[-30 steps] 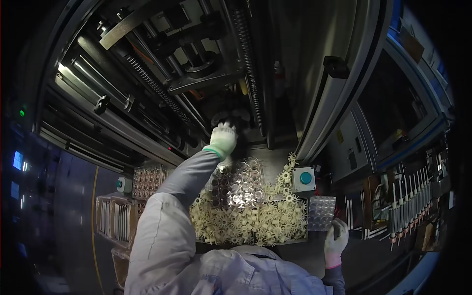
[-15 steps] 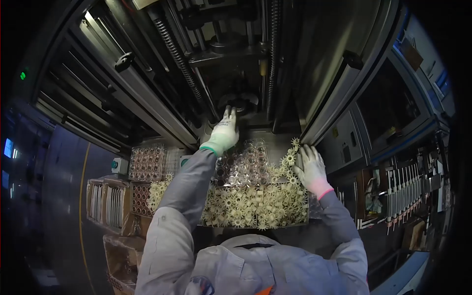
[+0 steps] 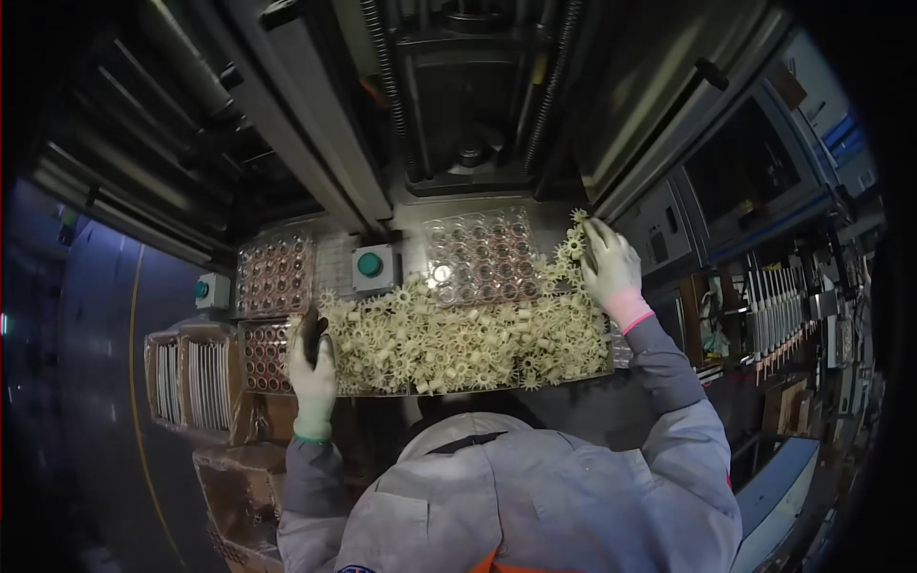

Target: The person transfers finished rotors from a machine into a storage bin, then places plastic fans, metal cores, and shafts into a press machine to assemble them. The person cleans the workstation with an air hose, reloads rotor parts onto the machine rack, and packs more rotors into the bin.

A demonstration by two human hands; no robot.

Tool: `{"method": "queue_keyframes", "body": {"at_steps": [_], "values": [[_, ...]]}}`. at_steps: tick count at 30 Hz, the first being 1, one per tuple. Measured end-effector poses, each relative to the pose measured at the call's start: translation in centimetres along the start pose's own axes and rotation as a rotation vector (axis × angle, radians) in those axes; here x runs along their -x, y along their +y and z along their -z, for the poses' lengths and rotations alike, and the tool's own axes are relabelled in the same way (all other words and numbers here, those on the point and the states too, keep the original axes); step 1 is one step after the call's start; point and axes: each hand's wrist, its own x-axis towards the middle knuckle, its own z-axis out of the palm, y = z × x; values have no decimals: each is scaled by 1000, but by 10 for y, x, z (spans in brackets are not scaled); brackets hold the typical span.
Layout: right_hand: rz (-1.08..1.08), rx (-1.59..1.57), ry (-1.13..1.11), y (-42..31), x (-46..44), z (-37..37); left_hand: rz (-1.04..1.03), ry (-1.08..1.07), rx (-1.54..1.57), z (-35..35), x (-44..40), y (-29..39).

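My left hand, in a white glove with a green cuff, is closed round a dark part whose exact kind I cannot make out. It is over the left end of a heap of cream toothed plastic gears, beside a tray of copper-coloured ring parts. My right hand, gloved with a pink cuff, rests at the right edge of a narrow row of the same gears. Its fingers are stretched forward and slightly bent, with the thumb apart.
A clear blister tray of round parts sits behind the heap, with another tray to its left. Between them is a green button box. The press stands at the back. A carton with white dividers is at left.
My left hand has come back from the press to the left end of the gear heap, and a dark part now shows in it. My right hand stays by the gear row. The view has shifted.
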Motion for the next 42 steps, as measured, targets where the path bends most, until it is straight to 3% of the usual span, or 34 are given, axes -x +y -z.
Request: {"method": "queue_keyframes", "body": {"at_steps": [2,5,6,7,8,12,13,15,18,20,21,22,23,24,25,26,27,28,29,31,32,37,39,40,41,42], "values": [[32,-15,-174,-14,-7,-24,155,34,23,18,24,-3],[104,-31,-291,10,-18,-73,14,104,-513,48,69,-28],[-77,-170,-447,-2,-29,-61,11,117,-474,63,76,-1],[81,-284,-290,65,-33,-114,52,194,-512,78,95,-20],[2,-285,-320,17,-36,-60,122,223,-491,101,108,-10],[-57,-612,-295,81,-49,-79,336,417,-583,200,161,-12],[-76,-652,-300,90,-49,-84,398,528,-740,229,175,-24],[-357,-761,-292,78,-46,-69,589,654,-867,285,201,-44],[-383,-848,-163,96,-41,-86,947,505,-1073,348,259,-120],[-238,-660,-113,103,-34,-89,1175,227,-1236,361,263,-120],[-252,-624,-92,94,-27,-80,1387,-40,-1109,368,262,-127],[-278,-621,-63,67,-23,-71,1277,-203,-1053,364,262,-114],[-305,-621,-23,43,-19,-59,1394,-161,-1057,353,246,-103],[-322,-625,15,16,-17,-50,1379,-288,-1070,356,240,-108],[-323,-585,31,-2,-18,-39,1372,-207,-1003,361,250,-130],[-334,-566,64,-33,-22,-21,1331,-343,-1018,368,253,-144],[-229,-606,129,-33,-29,-26,1264,-351,-1066,357,239,-121],[-216,-614,59,-57,-39,-4,1185,-384,-855,388,257,-168],[-218,-739,92,-67,-50,-5,1235,-36,-1128,362,243,-132],[-184,-824,153,-92,-79,3,991,49,-1179,371,264,-194],[-207,-882,163,-96,-100,1,1006,54,-1103,374,264,-223],[-162,-1097,240,-105,-214,-3,876,174,-914,387,235,-235],[-165,-1200,188,-112,-252,1,891,362,-2171,409,220,-244],[-208,-956,77,-104,-272,-1,801,446,-2812,422,214,-246],[-250,-718,-47,-89,-298,-18,566,548,-2151,421,212,-209],[-249,-648,-8,-70,-324,-51,408,591,-1500,396,194,-146]]}}
